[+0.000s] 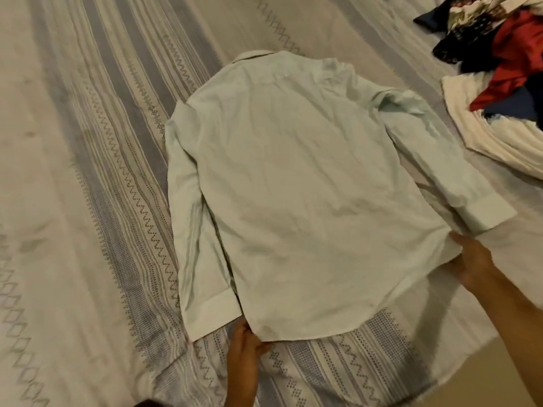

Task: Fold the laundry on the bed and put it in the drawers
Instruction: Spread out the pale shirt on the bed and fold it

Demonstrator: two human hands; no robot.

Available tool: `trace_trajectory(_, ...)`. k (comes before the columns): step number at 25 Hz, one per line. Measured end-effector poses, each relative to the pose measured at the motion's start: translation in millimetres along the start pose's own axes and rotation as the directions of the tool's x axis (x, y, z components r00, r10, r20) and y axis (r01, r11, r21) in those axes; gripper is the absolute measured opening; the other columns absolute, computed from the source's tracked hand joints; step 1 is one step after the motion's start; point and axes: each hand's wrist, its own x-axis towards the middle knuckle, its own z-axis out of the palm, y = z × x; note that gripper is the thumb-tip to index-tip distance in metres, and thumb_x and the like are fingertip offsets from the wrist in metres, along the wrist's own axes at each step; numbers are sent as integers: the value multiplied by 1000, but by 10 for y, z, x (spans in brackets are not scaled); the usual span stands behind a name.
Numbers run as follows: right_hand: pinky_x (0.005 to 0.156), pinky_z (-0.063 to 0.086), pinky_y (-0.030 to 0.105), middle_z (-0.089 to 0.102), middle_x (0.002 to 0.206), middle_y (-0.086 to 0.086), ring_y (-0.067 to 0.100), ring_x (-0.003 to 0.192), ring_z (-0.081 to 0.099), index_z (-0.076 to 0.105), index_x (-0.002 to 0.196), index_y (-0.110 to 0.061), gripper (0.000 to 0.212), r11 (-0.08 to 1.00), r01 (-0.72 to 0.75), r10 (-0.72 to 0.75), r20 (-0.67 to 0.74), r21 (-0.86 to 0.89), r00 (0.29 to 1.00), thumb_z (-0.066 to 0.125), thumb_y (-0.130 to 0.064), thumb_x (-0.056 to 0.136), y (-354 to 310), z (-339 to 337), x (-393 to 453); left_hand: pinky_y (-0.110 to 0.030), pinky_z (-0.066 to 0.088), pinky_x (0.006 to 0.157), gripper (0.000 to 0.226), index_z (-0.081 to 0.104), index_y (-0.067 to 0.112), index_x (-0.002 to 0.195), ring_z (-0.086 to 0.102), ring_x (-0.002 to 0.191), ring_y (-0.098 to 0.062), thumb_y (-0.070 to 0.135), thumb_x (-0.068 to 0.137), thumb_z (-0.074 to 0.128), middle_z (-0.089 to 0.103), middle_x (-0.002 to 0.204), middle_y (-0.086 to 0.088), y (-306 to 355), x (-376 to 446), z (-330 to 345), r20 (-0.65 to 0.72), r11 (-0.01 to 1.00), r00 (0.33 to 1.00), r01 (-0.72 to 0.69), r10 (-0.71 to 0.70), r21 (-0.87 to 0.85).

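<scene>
While pinching the shirt (293, 186) hem with both hands (246, 345) (473, 259), pulled it flat on the bed (88, 201) for folding.

Beyond the right hand (473, 261), the laundry pile (499, 69) ran off the frame's edge; both hands' fingertips lay hidden under the shirt (293, 186) hem.

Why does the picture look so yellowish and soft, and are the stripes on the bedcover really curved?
In the head view, warm indoor light tints the pale shirt and bedcover yellowish; the whole frame is slightly soft, most at the clothes pile; the wide-angle lens probably bows the stripes; the right hand throws a soft shadow over the hem.
</scene>
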Motion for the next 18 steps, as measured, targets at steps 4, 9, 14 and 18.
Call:
trace_trajectory(4, 89, 53, 47, 77, 109, 10, 31, 104, 71, 65, 132, -17, 98, 955, -194, 117, 318, 223, 941, 77, -10, 35, 307, -12, -263, -41, 57, 86, 80, 34, 46, 147, 71, 106, -23, 1, 89, 66, 60, 140, -2, -72, -184, 12, 106, 970, 989, -125, 105, 209)
trace_trajectory(9, 80, 64, 46, 71, 131, 11, 29, 109, 74, 76, 123, -18, 44, 917, -229, 81, 411, 326, 908, 68, -9, 80, 766, -125, -483, -13, 54, 83, 94, 35, 39, 155, 62, 108, 15, -2, 84, 82, 57, 130, 31, -63, -288, 296, -41, 970, 973, -225, 229, 88)
trace_trajectory(14, 96, 56, 52, 69, 134, 5, 25, 114, 70, 52, 148, -27, 60, 996, -27, -18, 506, 81, 862, 63, -12, 91, 722, 68, -608, -40, 53, 102, 61, 55, 35, 145, 63, 124, -12, 12, 93, 76, 66, 135, 12, -6, -314, 500, -100, 958, 956, -281, 275, -56)
trace_trajectory(18, 67, 62, 34, 72, 125, 12, 23, 100, 71, 69, 126, -13, 30, 997, 2, -16, 182, 78, 983, 69, -19, 97, 735, 214, -398, -33, 54, 93, 28, 69, 30, 131, 66, 112, -15, 25, 103, 64, 72, 123, 5, 125, -231, 567, -170, 965, 979, -148, 112, -218)
